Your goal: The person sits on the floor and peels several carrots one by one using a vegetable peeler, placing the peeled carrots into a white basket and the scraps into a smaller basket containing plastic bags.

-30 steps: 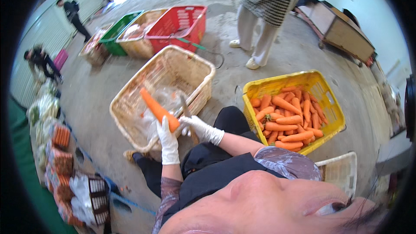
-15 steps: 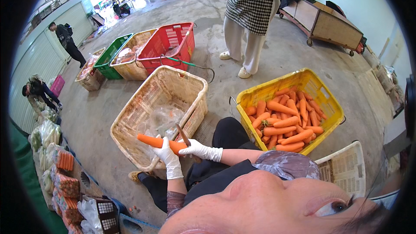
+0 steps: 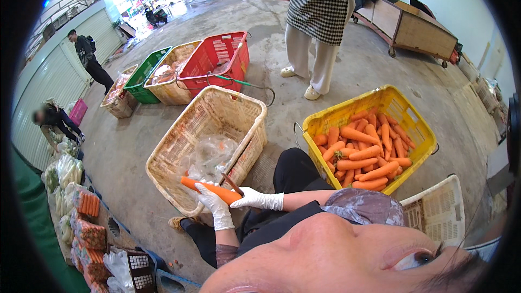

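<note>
My left hand [image 3: 216,205], in a white glove, is closed around a long orange carrot [image 3: 209,189]. The carrot lies slantwise over the near edge of a dirty cream crate [image 3: 157,169]. Close on its right, my right hand [image 3: 258,199], gloved too, is closed on a narrow brown knife [image 3: 232,183]. The blade points up and to the left beside the carrot's thick end; most of the handle is hidden in the fingers. Whether the blade touches the carrot, I cannot tell. Inside the cream crate lie clear plastic bags [image 3: 214,154] with orange bits.
A yellow crate [image 3: 320,122] heaped with carrots stands to my right, another cream crate [image 3: 453,201] behind it. Ahead are red [image 3: 220,43], green [image 3: 142,94] and cream crates. A person in a checked apron [image 3: 319,8] stands beyond. Bagged vegetables [image 3: 89,233] line the left.
The knife's tip has come down and leans lower beside the carrot. Both hands and the carrot sit slightly lower; the whole view has shifted a little.
</note>
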`<state>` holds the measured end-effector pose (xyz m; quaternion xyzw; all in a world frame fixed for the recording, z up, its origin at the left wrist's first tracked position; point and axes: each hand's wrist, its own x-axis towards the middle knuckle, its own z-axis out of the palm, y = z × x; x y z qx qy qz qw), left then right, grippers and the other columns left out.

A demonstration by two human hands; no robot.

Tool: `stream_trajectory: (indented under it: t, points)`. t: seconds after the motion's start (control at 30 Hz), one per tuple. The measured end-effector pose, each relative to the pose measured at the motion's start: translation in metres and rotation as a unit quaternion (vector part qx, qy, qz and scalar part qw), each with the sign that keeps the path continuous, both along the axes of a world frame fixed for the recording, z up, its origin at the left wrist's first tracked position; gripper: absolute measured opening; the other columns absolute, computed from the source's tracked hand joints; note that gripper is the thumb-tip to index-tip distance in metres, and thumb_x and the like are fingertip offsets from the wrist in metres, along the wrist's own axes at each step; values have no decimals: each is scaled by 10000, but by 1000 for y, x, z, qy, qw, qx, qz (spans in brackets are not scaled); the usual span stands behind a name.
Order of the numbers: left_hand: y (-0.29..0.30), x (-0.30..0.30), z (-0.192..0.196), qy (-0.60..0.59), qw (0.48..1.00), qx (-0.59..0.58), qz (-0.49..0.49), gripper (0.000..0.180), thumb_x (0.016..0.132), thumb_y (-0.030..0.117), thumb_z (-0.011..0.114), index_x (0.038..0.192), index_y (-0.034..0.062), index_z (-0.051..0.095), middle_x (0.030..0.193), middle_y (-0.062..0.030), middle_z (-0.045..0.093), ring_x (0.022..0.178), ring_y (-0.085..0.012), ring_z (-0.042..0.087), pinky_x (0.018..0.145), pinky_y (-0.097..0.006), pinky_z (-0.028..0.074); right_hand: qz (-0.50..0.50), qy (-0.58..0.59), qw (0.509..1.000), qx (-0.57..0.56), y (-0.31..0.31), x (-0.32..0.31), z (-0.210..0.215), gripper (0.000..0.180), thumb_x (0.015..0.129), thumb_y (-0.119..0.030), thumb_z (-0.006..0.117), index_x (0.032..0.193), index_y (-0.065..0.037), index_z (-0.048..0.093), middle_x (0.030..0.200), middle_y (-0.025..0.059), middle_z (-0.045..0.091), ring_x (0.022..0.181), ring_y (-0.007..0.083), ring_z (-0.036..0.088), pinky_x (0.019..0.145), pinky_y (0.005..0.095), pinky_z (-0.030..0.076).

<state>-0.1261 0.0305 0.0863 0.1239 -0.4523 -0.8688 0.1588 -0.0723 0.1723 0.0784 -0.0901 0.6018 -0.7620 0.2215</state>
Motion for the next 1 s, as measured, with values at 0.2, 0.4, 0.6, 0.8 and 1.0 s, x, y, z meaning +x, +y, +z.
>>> stream_trajectory:
  t: [0.2,0.4,0.6,0.8,1.0]
  points:
    - [4,3,-7,-7,998,69,6,500,916,566,493,1038,82,493,845,-26,511,684,-162,523,644,-298,486,34,-16,999,-16,6,1,-10,422,776,-361,759,997,-41,597,692,-3,568,548,83,499,519,228,419]
    - [-21,-8,-50,-72,992,98,-11,577,930,630,372,1057,82,501,848,-27,523,707,-179,528,666,-317,485,67,-36,997,4,8,4,-8,432,785,-380,742,994,-31,597,642,-14,553,494,76,468,475,221,387]
    - [-10,3,-33,-41,992,112,-34,557,941,616,353,1010,86,509,806,-24,526,668,-182,520,646,-321,482,50,-18,999,-3,11,6,-12,459,741,-424,771,990,-62,639,678,-20,572,546,78,506,503,232,419]
    - [-21,0,-32,-65,982,166,-66,415,958,500,401,919,101,506,728,-23,527,634,-196,525,615,-328,479,57,-19,998,-8,10,4,-16,459,740,-370,785,1038,-55,634,731,-9,592,553,75,509,512,231,430]
    - [-32,7,-29,-77,969,210,-105,440,957,489,410,903,68,528,739,-67,577,646,-237,550,659,-350,494,56,-67,996,3,7,3,-11,411,775,-363,745,995,-41,615,640,-14,558,526,75,506,502,203,402]
